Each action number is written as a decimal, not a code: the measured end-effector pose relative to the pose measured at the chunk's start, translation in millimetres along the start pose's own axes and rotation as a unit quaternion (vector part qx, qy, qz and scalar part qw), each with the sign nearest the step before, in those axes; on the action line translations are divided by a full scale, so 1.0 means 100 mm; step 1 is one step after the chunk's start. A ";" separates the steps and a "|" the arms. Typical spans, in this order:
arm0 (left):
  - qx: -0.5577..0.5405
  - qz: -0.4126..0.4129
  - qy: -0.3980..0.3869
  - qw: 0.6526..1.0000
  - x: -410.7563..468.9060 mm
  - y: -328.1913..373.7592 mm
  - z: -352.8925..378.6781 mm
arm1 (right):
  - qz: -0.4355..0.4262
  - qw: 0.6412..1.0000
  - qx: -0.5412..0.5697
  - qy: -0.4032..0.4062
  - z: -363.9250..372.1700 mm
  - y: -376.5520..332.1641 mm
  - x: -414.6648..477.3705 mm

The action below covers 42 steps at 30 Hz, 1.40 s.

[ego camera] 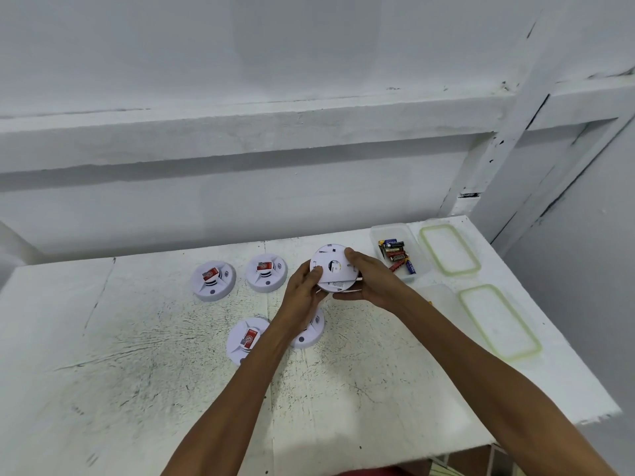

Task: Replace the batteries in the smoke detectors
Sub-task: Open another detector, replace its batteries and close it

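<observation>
Just left of the clear battery tub (378, 231), a white smoke detector (332, 267) was held above the table (137, 338) with its back turned up to the camera. The left hand (302, 286) gripped its far-from-tub edge, thumb pressed on the back plate. The right hand (369, 280) gripped the tub-side edge, fingers curled over the rim and underneath. The back plate sat slightly askew on the body, so the step in hand looked like twisting the plate off to reach the battery bay.

Farther left of the tub, four more smoke detectors lay face up. Three of them (213, 281) (266, 273) (245, 340) each carried a red-labelled block, probably a battery. The fourth (309, 334) was partly hidden by the left forearm, and its top could not be made out. Loose cylindrical batteries (397, 254) lay in the tub. Two green-rimmed lids (448, 249) (498, 321) lay on its other side.

The next move likely called for one hand steadying the body while the other turned the plate free, without letting either part drop.
</observation>
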<state>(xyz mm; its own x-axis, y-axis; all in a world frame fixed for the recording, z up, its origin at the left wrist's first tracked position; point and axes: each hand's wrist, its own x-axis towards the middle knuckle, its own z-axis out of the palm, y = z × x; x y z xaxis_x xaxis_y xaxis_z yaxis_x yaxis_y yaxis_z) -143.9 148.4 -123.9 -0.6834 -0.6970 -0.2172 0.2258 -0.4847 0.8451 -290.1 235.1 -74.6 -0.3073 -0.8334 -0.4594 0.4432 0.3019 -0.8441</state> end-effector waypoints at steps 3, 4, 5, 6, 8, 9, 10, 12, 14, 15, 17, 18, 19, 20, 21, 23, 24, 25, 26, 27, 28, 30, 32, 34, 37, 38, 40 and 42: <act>-0.011 -0.007 0.002 1.000 0.03 0.00 0.01 | 0.010 1.000 -0.001 0.012 0.02 -0.04 0.00; -0.016 -0.009 0.004 1.000 0.04 -0.01 0.01 | 0.012 1.000 -0.005 0.015 0.02 -0.05 0.00; -0.022 -0.012 0.008 1.000 0.04 -0.02 0.01 | 0.010 1.000 -0.009 0.018 0.01 -0.06 -0.01; -0.024 -0.014 0.014 1.000 0.04 -0.03 0.01 | 0.006 1.000 -0.013 0.021 0.01 -0.06 -0.01; -0.022 -0.015 0.032 0.999 0.04 -0.06 0.03 | -0.004 0.999 -0.018 0.029 0.01 -0.05 -0.02; -0.021 -0.016 0.044 0.999 0.04 -0.07 0.04 | -0.005 0.999 -0.017 0.035 0.01 -0.05 -0.02; -0.022 -0.017 0.055 0.998 0.04 -0.08 0.06 | -0.003 0.999 -0.014 0.040 0.01 -0.05 -0.02; -0.018 -0.016 0.067 0.997 0.04 -0.08 0.08 | 0.000 0.999 -0.003 0.051 0.03 -0.04 -0.02; -0.012 -0.010 0.070 0.997 0.05 -0.09 0.08 | -0.001 0.998 0.005 0.059 0.04 -0.03 -0.01; -0.006 -0.007 0.071 0.997 0.04 -0.09 0.07 | -0.002 0.998 0.003 0.062 0.05 -0.02 -0.01; 0.010 0.000 0.075 0.997 0.03 -0.09 0.06 | -0.003 0.998 0.002 0.065 0.08 -0.02 -0.02; 0.014 0.003 0.076 0.997 0.02 -0.09 0.06 | -0.002 0.998 0.003 0.069 0.09 -0.02 -0.02; 0.013 0.007 0.078 0.997 0.01 -0.10 0.05 | 0.001 0.997 0.002 0.072 0.11 -0.02 -0.03; 0.010 0.009 0.080 0.997 0.01 -0.11 0.05 | 0.003 0.997 0.002 0.075 0.12 -0.02 -0.03; 0.006 0.010 0.084 0.996 0.00 -0.11 0.05 | 0.005 0.997 0.001 0.076 0.13 -0.02 -0.03; -0.007 0.010 0.092 0.996 0.00 -0.10 0.04 | 0.009 0.997 0.006 0.074 0.15 -0.01 -0.03; -0.016 0.008 0.092 0.996 0.00 -0.10 0.04 | 0.014 0.997 0.008 0.074 0.15 -0.02 -0.03; -0.025 0.003 0.090 0.996 -0.01 -0.09 0.04 | 0.022 0.997 0.010 0.075 0.15 -0.03 -0.04; -0.031 -0.001 0.089 0.996 -0.01 -0.08 0.06 | 0.029 0.997 0.013 0.076 0.16 -0.05 -0.04; -0.034 -0.004 0.087 0.996 -0.02 -0.06 0.08 | 0.035 0.996 0.020 0.074 0.16 -0.06 -0.05; -0.036 -0.005 0.083 0.996 -0.02 -0.06 0.10 | 0.036 0.996 0.032 0.072 0.16 -0.07 -0.06; -0.036 0.003 0.073 0.997 -0.02 -0.06 0.13 | 0.037 0.996 0.059 0.063 0.16 -0.10 -0.07; -0.033 0.010 0.070 0.997 -0.02 -0.08 0.14 | 0.044 0.996 0.060 0.048 0.15 -0.14 -0.09; -0.036 0.001 0.076 0.996 -0.03 -0.08 0.13 | 0.045 0.998 0.018 0.033 0.14 -0.15 -0.08; -0.060 -0.022 0.071 0.995 -0.03 -0.07 0.16 | -0.090 0.952 -0.270 0.110 0.06 -0.07 -0.03; -0.068 -0.026 0.067 0.995 -0.03 -0.06 0.16 | -0.175 0.894 -0.384 0.148 0.03 -0.03 -0.02; -0.078 -0.034 0.059 0.995 -0.01 -0.04 0.15 | -0.320 0.779 -0.516 0.155 0.02 0.03 -0.02; -0.088 -0.046 0.048 0.994 0.01 -0.03 0.13 | -0.375 0.714 -0.578 0.127 0.02 0.05 -0.01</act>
<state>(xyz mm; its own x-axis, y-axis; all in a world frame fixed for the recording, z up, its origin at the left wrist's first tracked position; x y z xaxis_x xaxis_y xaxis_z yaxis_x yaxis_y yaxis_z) -154.6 156.3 -120.2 -0.6387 -0.6886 -0.3435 0.2883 -0.6279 0.7229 -286.4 236.5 -77.6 -0.3013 -0.8945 0.3302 -0.8713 0.1175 -0.4765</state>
